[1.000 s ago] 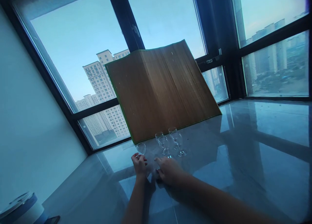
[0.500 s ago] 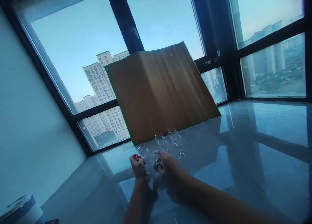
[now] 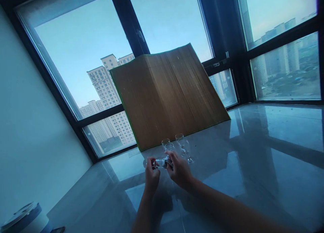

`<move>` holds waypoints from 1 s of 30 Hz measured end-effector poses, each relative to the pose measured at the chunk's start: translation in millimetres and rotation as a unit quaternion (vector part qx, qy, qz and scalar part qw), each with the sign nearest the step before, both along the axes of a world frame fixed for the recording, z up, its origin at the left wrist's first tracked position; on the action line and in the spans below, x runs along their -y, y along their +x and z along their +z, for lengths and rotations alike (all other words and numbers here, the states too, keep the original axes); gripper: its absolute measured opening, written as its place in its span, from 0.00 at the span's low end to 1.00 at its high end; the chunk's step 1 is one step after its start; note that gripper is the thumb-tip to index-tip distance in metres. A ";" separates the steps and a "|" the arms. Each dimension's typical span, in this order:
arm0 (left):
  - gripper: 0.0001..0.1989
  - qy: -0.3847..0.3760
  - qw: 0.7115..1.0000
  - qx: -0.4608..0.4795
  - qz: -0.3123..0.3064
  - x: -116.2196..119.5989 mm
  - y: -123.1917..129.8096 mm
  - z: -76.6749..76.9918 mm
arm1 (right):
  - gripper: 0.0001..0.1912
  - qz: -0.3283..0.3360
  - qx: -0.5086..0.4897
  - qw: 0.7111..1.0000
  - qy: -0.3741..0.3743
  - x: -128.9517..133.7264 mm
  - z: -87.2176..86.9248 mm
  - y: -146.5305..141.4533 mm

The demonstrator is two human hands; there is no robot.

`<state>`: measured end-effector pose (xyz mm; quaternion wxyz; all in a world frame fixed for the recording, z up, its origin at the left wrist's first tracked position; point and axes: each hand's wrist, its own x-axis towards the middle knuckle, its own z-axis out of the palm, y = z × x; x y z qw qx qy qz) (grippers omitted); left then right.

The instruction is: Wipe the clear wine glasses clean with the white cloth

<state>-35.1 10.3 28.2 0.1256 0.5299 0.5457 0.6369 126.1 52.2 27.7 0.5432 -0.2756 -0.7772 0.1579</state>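
My left hand (image 3: 152, 177) is closed around the stem of a clear stemmed glass (image 3: 159, 163), which lies sideways in the air with its foot to the left. The bowl points toward my right hand (image 3: 180, 171). That hand is closed on a crumpled whitish cloth (image 3: 166, 162), pressed at the glass's rim; how far the cloth goes inside is hard to see. Just beyond my hands stand several clear stemmed glasses (image 3: 184, 145), partly overlapping one another and partly hidden by my right hand.
A large brown board (image 3: 167, 98) with a green edge leans against the dark-framed window behind the glasses. The glossy grey tiled floor (image 3: 215, 199) reflects the windows. At the lower left are a white and blue round container (image 3: 27, 219) and a dark flat object (image 3: 58, 230).
My left hand has moved right and turned the glass from upright-tilted to sideways. My right hand has brought the cloth up against the glass's rim.
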 end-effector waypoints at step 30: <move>0.20 -0.005 0.998 -0.006 0.062 -4.9 -3.2 0.9 | 0.41 0.128 0.030 0.979 -0.158 -0.7 -5.6 -7.0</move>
